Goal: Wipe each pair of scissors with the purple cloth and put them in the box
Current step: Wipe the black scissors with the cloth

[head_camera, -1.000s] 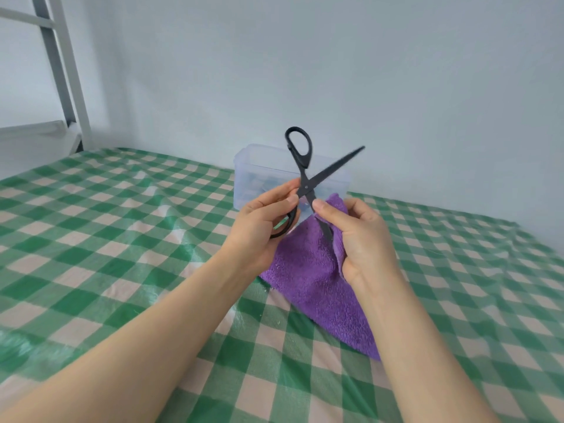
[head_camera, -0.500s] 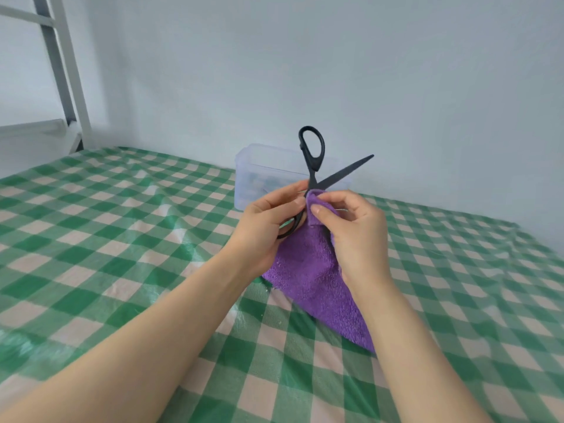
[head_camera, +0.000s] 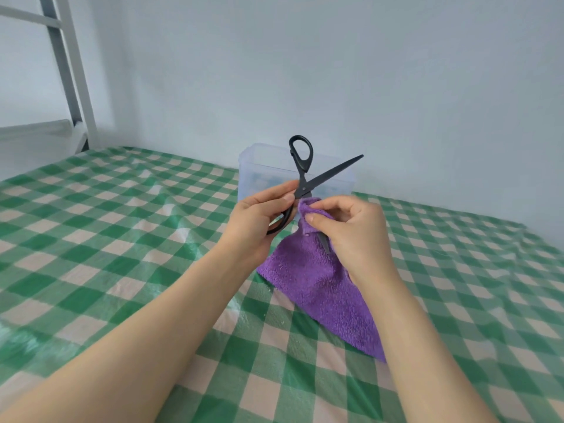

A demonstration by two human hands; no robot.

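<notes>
At the far left a white metal frame [head_camera: 70,74] stands beside the checked tabletop [head_camera: 122,239], taking no part in the work. Next comes the left hand [head_camera: 256,227], raised above the tabletop; its grip is clamped on the lower handle loop of the black scissors [head_camera: 305,178], thumb and fingers pinching near the pivot. That hold seems chosen to keep the tool steady and splayed wide, so each blade can be reached alone. One handle loop stands up free and one bare blade points up to the right, in front of the clear plastic box [head_camera: 265,166], which waits near the wall just behind the hands, presumably close so the cleaned pair can go straight in. Something bluish shows through its wall, too faint to name.

The other blade slants down into the purple cloth [head_camera: 317,288]. The right hand [head_camera: 357,233] has its grip closed on a folded upper corner of that cloth, thumb and fingers pinching the fabric around the blade, whose dark tip peeks out below. The rest of the cloth trails down and lies on the tabletop, likely left there because only a corner is needed for wiping.

Counted: one frame, two hands, one pair of scissors in plain sight, one box, one cloth. The wiping step looks under way, with boxing not yet done
</notes>
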